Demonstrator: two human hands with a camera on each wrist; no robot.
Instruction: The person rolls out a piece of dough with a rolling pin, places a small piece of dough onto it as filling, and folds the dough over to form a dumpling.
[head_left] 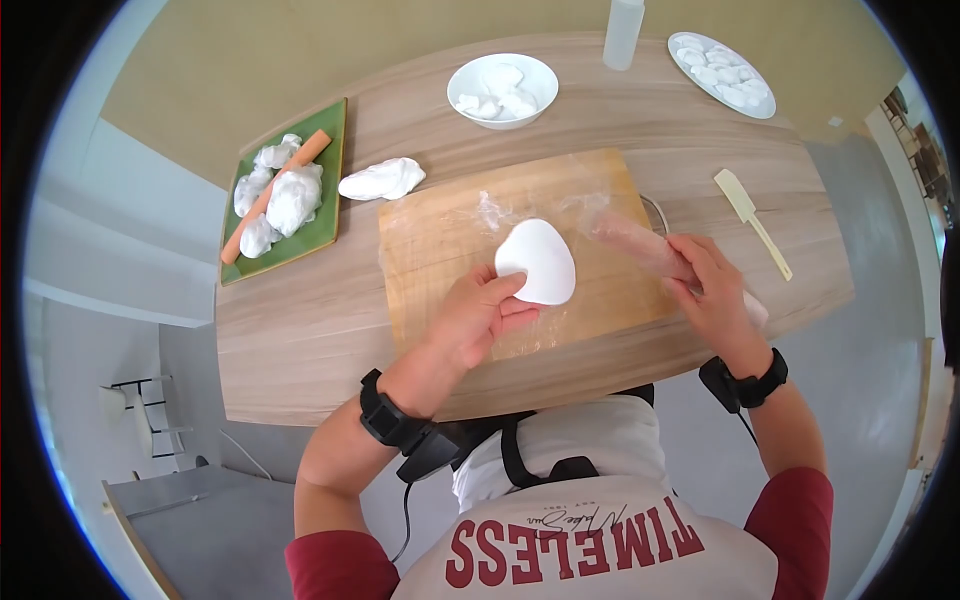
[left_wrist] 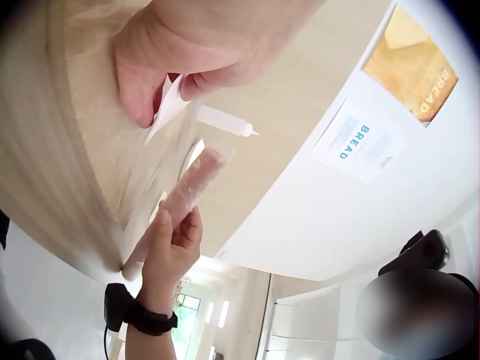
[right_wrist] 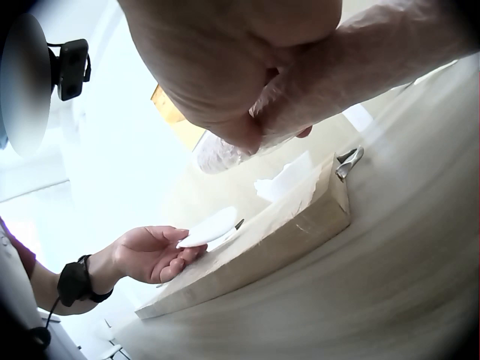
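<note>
The left hand [head_left: 478, 318] has its grip pinched on the near edge of a flat white dough round [head_left: 537, 261], thumb on top and fingers curled beneath, the round lifted a little off the wooden board [head_left: 440, 250] at its middle. The right hand [head_left: 712, 290] has its grip wrapped round a rolling pin [head_left: 640, 246] sheathed in clear film, held at the board's right end and angled across its corner. The board itself is covered in plastic wrap and sits on the desk [head_left: 300, 330]. Further out are three containers: a white bowl [head_left: 502, 90] with a few white dough pieces in it, a white plate [head_left: 722, 73] at the far right carrying many small white lumps, and a green tray [head_left: 292, 190] at the left holding several larger white lumps and one orange stick [head_left: 275, 196]. One loose lump of dough [head_left: 382, 179] lies between tray and board, one cream spatula [head_left: 752, 222] lies right of the board, and one squeeze bottle [head_left: 623, 33] stands at the far edge. The left wrist view adds what the head view lacks — the round's thin edge seen from below, and two "BREAD" posters [left_wrist: 358, 140] on the wall. The right wrist view alone shows the board's thick side and a metal piece [right_wrist: 349, 163] at its corner.
</note>
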